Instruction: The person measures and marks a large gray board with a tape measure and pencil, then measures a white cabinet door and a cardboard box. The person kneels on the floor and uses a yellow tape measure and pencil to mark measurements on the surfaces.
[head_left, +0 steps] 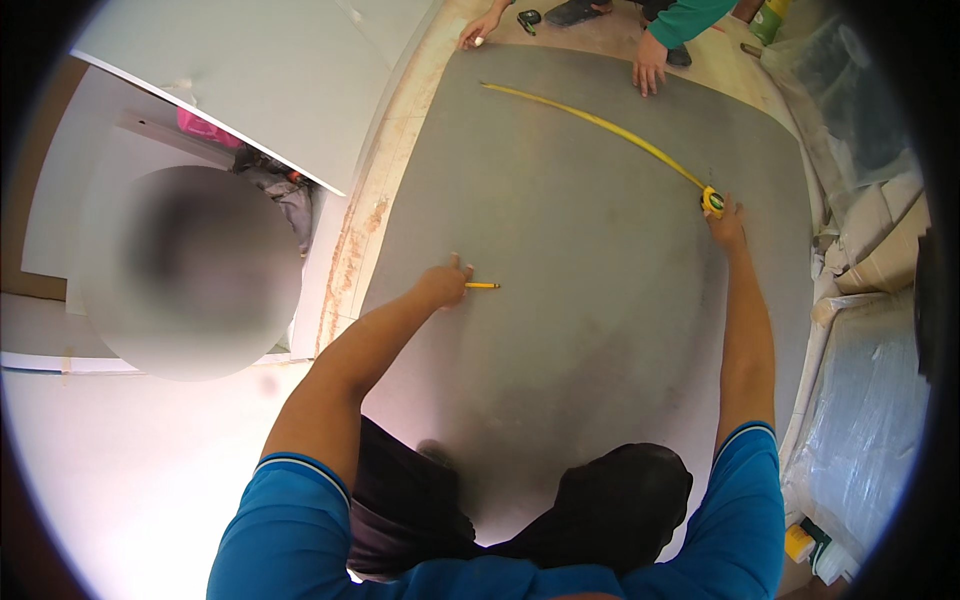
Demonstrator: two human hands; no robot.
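A large grey board (590,230) lies flat in front of me. My right hand (732,226) is closed around a yellow and black tape measure (712,201) near the board's right side. From its case the yellow tape blade (600,124) runs out across the board in a curve toward the far left. My left hand (444,286) rests by the board's left side, closed on a yellow pencil (484,286) that sticks out to the right; one or two fingers are stretched out.
Another person's hands touch the board's far edge, one left (482,30), one in a green sleeve (648,66). A second, dark tape measure (529,20) lies beyond it. Plastic-wrapped items (860,420) and cardboard (885,240) line the right. A white panel (270,70) stands far left.
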